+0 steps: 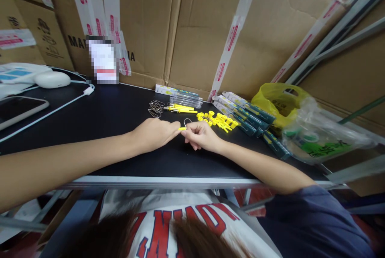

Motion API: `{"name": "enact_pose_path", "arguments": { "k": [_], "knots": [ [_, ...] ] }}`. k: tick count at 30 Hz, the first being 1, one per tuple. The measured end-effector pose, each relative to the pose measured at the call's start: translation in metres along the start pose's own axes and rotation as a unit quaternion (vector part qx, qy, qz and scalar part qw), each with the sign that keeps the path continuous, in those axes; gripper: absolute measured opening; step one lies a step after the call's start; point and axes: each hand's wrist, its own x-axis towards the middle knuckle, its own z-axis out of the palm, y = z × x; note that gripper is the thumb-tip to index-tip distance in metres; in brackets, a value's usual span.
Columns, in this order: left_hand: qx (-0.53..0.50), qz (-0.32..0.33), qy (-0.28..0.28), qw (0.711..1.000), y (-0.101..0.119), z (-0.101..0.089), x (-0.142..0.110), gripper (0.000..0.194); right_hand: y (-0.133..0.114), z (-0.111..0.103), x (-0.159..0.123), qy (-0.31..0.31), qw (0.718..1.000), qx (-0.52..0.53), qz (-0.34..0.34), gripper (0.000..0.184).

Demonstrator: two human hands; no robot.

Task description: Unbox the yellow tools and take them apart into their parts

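Note:
My left hand [158, 134], back upward, is closed on a slim yellow plastic piece [182, 128] whose end sticks out past the thumb. Facing it, my right hand [203, 134] pinches a bent metal wire hook [187, 120] between thumb and fingers, at the tip of the yellow piece. Whether the two parts are joined I cannot tell. Just beyond my left hand lie a heap of wire hooks [156, 108] and several yellow sticks with metal ends [184, 108]. Small yellow knobbed parts [221, 121] are scattered past my right hand.
Clear plastic tubes [186, 101] and printed narrow boxes [245, 111] lie at the back. A yellow bag [278, 103] and a clear bag [319, 138] sit right. Left are a phone [22, 109], a white case [52, 79] and a cable [45, 115]. Cardboard [204, 37] walls the back.

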Motion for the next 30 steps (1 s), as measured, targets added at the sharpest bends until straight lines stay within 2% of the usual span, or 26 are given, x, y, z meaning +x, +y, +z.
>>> {"name": "enact_pose_path", "arguments": {
  "k": [6,20,25,30],
  "knots": [
    [-0.017,-0.012,-0.021,1.000,0.001,-0.006,0.001,0.033,-0.005,-0.001,0.000,0.001,1.000,-0.015,-0.002,0.043],
    [0.016,-0.004,-0.006,1.000,-0.003,-0.007,0.005,0.035,-0.007,-0.006,0.005,-0.006,0.999,-0.027,-0.019,0.040],
    [0.007,-0.004,-0.021,1.000,-0.004,-0.010,0.005,0.034,-0.011,-0.009,0.005,-0.027,0.999,-0.032,-0.009,0.038],
    [0.005,-0.009,-0.024,1.000,-0.004,-0.012,0.006,0.033,-0.011,-0.010,0.006,-0.023,0.999,-0.044,-0.008,0.037]
  ]
}}
